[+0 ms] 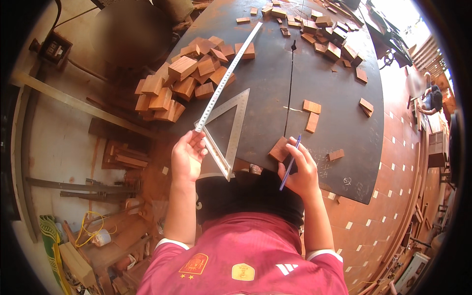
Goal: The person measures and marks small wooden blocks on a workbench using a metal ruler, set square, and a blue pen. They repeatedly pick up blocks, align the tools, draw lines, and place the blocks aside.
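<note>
My left hand [189, 155] is closed at the near edge of the dark table, pinching the near end of a long steel ruler [228, 74]. The ruler slants away to the far right, beside a pile of wooden blocks [182, 68]. Next to that hand lies a metal set square [239, 118], its near corner jutting past the table edge. A blue pen [291, 162] is held upright-slanted in my right hand [304, 172]. Close by that hand's thumb sits a reddish wooden block [279, 149]; whether the fingers touch it I cannot tell.
Two small blocks [311, 106] lie mid-table, beyond my right hand. Another small piece [336, 155] rests to its right. More blocks [324, 22] are scattered over the far end of the table [265, 108]. In the right background another person [433, 98] is visible.
</note>
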`<action>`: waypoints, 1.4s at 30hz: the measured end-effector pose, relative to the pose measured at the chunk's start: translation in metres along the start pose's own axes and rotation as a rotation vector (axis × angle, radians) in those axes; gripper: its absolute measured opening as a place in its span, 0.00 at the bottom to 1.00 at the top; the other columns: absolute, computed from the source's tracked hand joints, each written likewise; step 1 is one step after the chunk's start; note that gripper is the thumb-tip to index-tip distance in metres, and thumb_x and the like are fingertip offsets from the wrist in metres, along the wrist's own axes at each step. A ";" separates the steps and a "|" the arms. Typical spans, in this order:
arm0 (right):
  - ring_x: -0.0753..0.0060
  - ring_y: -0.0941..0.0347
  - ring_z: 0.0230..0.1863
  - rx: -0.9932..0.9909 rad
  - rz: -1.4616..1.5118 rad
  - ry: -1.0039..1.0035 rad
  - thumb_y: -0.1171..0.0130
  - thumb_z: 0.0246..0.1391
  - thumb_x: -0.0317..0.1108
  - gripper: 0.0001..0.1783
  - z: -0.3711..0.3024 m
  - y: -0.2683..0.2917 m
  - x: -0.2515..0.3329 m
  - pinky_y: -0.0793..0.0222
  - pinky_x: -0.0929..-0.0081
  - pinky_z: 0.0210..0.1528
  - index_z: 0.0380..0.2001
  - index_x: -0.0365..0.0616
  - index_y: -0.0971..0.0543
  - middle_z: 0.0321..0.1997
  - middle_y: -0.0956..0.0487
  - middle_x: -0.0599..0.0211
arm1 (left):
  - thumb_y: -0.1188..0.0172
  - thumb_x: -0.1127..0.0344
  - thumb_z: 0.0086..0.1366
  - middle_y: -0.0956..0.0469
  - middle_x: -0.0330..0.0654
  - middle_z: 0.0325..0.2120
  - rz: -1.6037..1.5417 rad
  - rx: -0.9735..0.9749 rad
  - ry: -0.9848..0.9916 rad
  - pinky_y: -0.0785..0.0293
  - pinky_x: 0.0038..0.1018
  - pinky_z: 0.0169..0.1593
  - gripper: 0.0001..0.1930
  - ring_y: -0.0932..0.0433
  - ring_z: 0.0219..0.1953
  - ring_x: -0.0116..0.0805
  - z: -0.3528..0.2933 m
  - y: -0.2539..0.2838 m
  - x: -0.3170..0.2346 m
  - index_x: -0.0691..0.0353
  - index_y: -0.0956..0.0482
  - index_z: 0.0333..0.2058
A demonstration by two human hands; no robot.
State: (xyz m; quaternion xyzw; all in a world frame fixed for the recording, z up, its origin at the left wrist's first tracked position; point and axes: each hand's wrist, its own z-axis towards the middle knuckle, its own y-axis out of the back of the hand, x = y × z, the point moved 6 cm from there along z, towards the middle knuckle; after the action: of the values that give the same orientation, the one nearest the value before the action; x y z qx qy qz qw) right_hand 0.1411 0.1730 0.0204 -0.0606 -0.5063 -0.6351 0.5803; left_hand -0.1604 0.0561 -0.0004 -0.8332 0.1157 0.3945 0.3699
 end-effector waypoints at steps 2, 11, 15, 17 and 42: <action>0.43 0.23 0.60 0.002 0.003 0.003 0.28 0.42 0.27 0.32 0.001 0.002 0.000 0.23 0.57 0.61 0.55 0.41 0.23 0.60 0.22 0.47 | 0.41 0.69 0.72 0.18 0.41 0.34 0.032 0.065 0.009 0.30 0.23 0.33 0.07 0.25 0.31 0.25 0.001 -0.006 -0.003 0.66 0.19 0.42; 0.45 0.22 0.59 0.054 0.057 0.008 0.28 0.41 0.27 0.31 0.000 0.002 -0.002 0.22 0.58 0.59 0.54 0.43 0.22 0.62 0.22 0.50 | 0.34 0.73 0.66 0.19 0.35 0.26 0.732 0.280 0.075 0.34 0.16 0.28 0.03 0.28 0.24 0.16 -0.021 -0.045 0.029 0.66 0.18 0.34; 0.48 0.22 0.59 0.131 0.061 -0.001 0.28 0.41 0.27 0.32 0.002 0.003 0.001 0.21 0.59 0.58 0.54 0.44 0.21 0.62 0.21 0.54 | 0.31 0.66 0.64 0.16 0.38 0.27 0.984 0.357 0.033 0.23 0.24 0.36 0.09 0.20 0.30 0.22 -0.040 -0.045 0.065 0.67 0.17 0.34; 0.49 0.22 0.59 0.157 0.089 -0.007 0.28 0.41 0.27 0.32 0.002 0.004 0.001 0.21 0.60 0.57 0.54 0.45 0.21 0.61 0.21 0.54 | 0.31 0.65 0.63 0.16 0.40 0.26 1.130 0.402 0.057 0.23 0.25 0.36 0.10 0.20 0.29 0.23 -0.050 -0.057 0.066 0.68 0.17 0.34; 0.49 0.23 0.60 0.246 0.197 0.085 0.29 0.36 0.23 0.33 0.008 0.005 0.001 0.25 0.58 0.62 0.53 0.43 0.20 0.59 0.19 0.58 | 0.37 0.68 0.68 0.23 0.38 0.20 1.022 0.477 -0.021 0.32 0.25 0.29 0.07 0.28 0.23 0.20 -0.066 -0.071 0.098 0.66 0.21 0.34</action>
State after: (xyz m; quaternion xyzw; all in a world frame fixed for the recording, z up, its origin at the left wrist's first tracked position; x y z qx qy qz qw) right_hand 0.1403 0.1792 0.0277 -0.0115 -0.5469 -0.5104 0.6635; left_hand -0.0232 0.0687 -0.0088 -0.5607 0.5867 0.4946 0.3110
